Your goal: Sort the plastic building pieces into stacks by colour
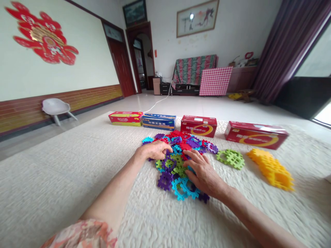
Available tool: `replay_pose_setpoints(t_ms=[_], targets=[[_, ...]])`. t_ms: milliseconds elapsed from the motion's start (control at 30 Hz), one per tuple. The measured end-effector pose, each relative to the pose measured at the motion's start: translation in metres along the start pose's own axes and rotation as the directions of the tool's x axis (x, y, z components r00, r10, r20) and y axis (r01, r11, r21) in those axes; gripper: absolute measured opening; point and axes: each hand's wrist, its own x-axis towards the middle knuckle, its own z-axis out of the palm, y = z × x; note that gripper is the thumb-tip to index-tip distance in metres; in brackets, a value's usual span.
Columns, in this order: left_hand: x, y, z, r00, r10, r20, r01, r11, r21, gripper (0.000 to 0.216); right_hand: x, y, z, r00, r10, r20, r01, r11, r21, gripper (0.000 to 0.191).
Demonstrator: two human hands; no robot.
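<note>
A mixed pile of plastic interlocking building pieces [178,160] in purple, blue, red and green lies on the cream quilted cover. My left hand [156,150] is at the pile's left side, its fingers curled in among the pieces; whatever they grip is hidden. My right hand [203,168] rests on the pile's right side with fingers apart, touching pieces and holding none that I can see. Beside it, to the right, are a few green pieces [231,158]. Farther right, yellow pieces [271,168] lie overlapping in a row.
Behind the pile stand a red-and-yellow box [126,119], a blue box [159,122] and two red boxes, one nearer the middle [198,126] and one at right [256,134]. The quilted cover [64,165] spreads under everything. A pale chair [56,106] stands by the left wall.
</note>
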Motion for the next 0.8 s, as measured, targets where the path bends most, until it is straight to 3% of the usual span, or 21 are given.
replay_pose_setpoints(t_ms=[100,233,367,633,800], targets=[[-0.006,0.001,-0.01,1.0,-0.005,0.006,0.005,0.996,-0.089,0.055,0.0,0.0,-0.003,1.0,0.006,0.015,-0.006,1.0,0.016,0.012],[-0.011,-0.004,-0.021,0.991,-0.018,-0.133,-0.007,0.982,-0.187,0.048,0.002,-0.002,-0.008,0.999,-0.004,0.034,0.004,1.0,0.016,0.012],[-0.006,-0.004,-0.018,0.974,-0.012,-0.227,-0.054,0.958,-0.282,0.045,0.002,-0.005,-0.011,0.997,-0.032,0.063,0.032,0.999,0.004,0.013],[0.013,0.013,0.007,0.967,0.084,-0.242,-0.133,0.971,-0.197,0.042,-0.003,-0.006,-0.016,0.986,-0.101,0.134,0.102,0.995,0.0,0.024],[0.012,0.021,0.012,0.989,0.035,-0.145,-0.058,0.985,-0.16,0.04,-0.002,-0.006,-0.017,0.985,-0.103,0.137,0.102,0.995,0.014,0.025]])
